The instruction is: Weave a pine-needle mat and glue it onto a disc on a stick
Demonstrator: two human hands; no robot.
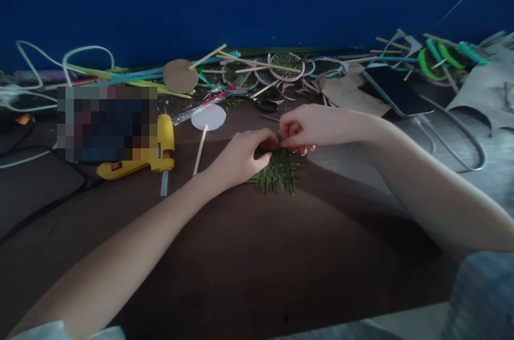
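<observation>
A green woven mat (277, 175) is lying on the dark table (241, 254), partly covered by a person's hands. The left hand (249, 152) is curling over the mat's left side, thumb and fingers narrowed; the right hand (300, 128) is pinching narrowly at the far edge, its fingertips nearly meeting the left's. Whether either is gripping a strip cannot be told. To the left, a wooden stick (200, 150) is resting with one end on a white disc (209, 116), while a yellow glue gun (165, 139) is lying farther out, partly hidden by a blurred patch. Beyond the hands, black-handled scissors (268, 106) are lying near a brown disc (180, 80) and a pink ring (287, 80). At right, a phone (395, 88) is trailing a cable (426, 134), and a blue wall (257, 2) is rising behind.
</observation>
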